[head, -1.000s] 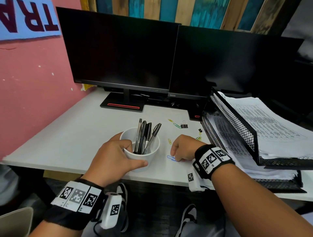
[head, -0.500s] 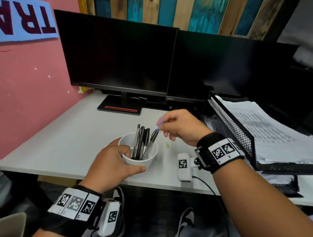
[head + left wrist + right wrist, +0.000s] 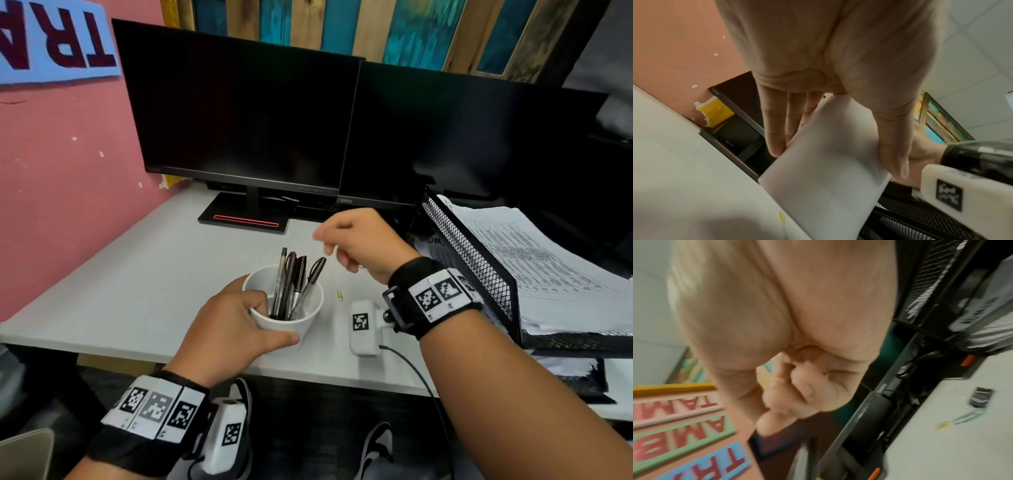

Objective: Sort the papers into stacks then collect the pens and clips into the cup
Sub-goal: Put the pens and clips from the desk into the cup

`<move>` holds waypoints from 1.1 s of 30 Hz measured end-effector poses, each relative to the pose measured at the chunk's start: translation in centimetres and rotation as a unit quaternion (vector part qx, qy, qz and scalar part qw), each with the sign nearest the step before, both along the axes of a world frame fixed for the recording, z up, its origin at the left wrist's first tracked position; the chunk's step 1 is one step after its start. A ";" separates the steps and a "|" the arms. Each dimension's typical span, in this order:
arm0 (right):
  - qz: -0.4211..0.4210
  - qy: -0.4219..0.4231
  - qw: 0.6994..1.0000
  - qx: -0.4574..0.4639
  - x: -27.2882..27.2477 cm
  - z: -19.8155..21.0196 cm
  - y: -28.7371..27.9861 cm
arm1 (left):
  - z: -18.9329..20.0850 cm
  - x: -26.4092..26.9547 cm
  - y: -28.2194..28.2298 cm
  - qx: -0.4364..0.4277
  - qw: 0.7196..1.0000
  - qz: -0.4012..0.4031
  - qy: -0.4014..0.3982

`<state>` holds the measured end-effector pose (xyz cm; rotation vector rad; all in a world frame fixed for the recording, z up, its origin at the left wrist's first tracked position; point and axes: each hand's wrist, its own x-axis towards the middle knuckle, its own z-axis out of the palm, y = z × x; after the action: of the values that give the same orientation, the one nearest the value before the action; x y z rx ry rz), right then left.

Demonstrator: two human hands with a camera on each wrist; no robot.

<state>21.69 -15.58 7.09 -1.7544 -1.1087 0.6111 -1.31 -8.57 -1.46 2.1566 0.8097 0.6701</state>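
A white cup with several black pens stands near the desk's front edge. My left hand grips it, fingers round the far wall and thumb on the near side; the left wrist view shows the cup the same way. My right hand hovers above and right of the cup with its fingers curled; the right wrist view shows those fingers folded toward the palm with nothing visible in them. A yellow paper clip lies just right of the cup. Papers lie stacked in the mesh tray.
Two dark monitors stand across the back, one base behind the cup. The right wrist view shows a black binder clip, a green paper clip and a yellow one on the desk. A pink wall bounds the left.
My right hand lifted a blue paper clip off the desk and carried it over the cup; the clip no longer shows. The left hand has kept hold of the cup.
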 end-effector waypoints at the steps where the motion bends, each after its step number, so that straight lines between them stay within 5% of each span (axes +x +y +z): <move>1: -0.047 0.003 0.999 -0.006 1.2 -0.8 0.2 | 0.0 -0.2 0.1 -0.001 1.000 0.002 0.002; 4: -0.130 -0.046 0.983 -0.122 4.1 -3.5 0.9 | -0.2 -0.7 0.3 -0.004 1.000 0.010 0.001; 7: -0.112 -0.110 0.951 -0.267 5.2 -6.5 1.3 | -0.1 -1.2 0.5 -0.001 1.000 0.013 0.001; 16: -0.065 -0.265 0.891 -0.363 4.5 -10.1 4.9 | 0.5 -2.4 1.3 0.000 1.000 0.020 0.012; 22: -0.037 -0.243 0.888 -0.389 3.9 -10.2 5.7 | 0.6 -2.8 1.8 0.005 1.000 0.028 0.010; 29: -0.097 -0.033 0.953 -0.285 3.3 -9.8 7.0 | -0.1 -3.3 2.4 0.007 0.999 0.040 -0.001; 33: -0.131 -0.057 0.938 -0.316 3.8 -9.7 7.4 | -0.5 -4.0 3.2 0.002 0.999 0.048 -0.007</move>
<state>25.50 -8.17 -2.64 -2.4692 -0.7715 0.7581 -5.29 -5.41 -1.95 2.1250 0.9097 0.7365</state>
